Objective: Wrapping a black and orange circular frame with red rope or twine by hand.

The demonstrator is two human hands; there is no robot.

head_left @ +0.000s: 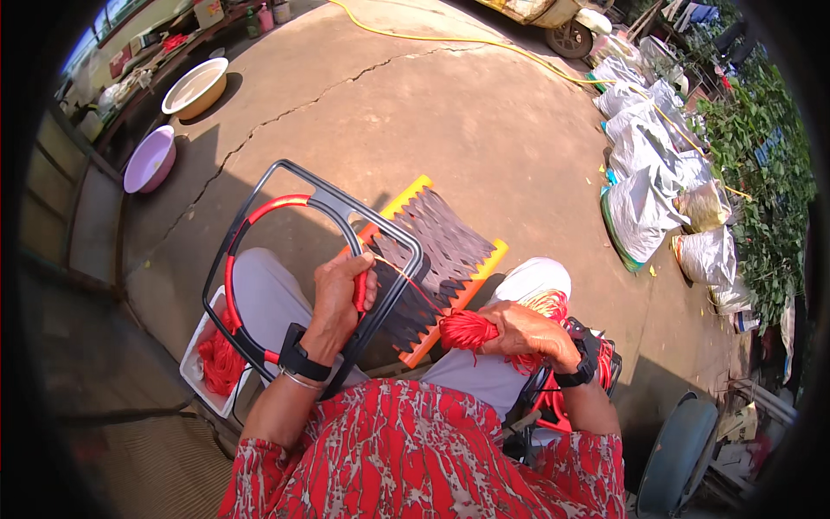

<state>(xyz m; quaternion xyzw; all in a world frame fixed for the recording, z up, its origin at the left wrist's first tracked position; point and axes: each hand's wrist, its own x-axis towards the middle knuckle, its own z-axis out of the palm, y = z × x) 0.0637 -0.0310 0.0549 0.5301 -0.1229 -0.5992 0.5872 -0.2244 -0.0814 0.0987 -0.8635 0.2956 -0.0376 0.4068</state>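
Note:
My left hand (339,294) is closed around a red-wrapped part of a black frame (380,221) with rounded corners. Inside the frame is a round ring, with red wrapping (281,203) along stretches of it and bare black between. A thin strand runs from the left fingers across to a bundle of red cord (468,331), which my right hand (526,332) grips above my right knee. More red and pale cord hangs behind that hand. Between my knees lies a brown panel (437,242) with jagged edges and orange-yellow side rails.
A white bin (197,368) of red cord stands by my left thigh. Purple (151,160) and cream basins (195,88) sit at the far left. White sacks (644,208) line the right, a yellow hose (484,41) crosses the back, and a wheel (679,454) is near right.

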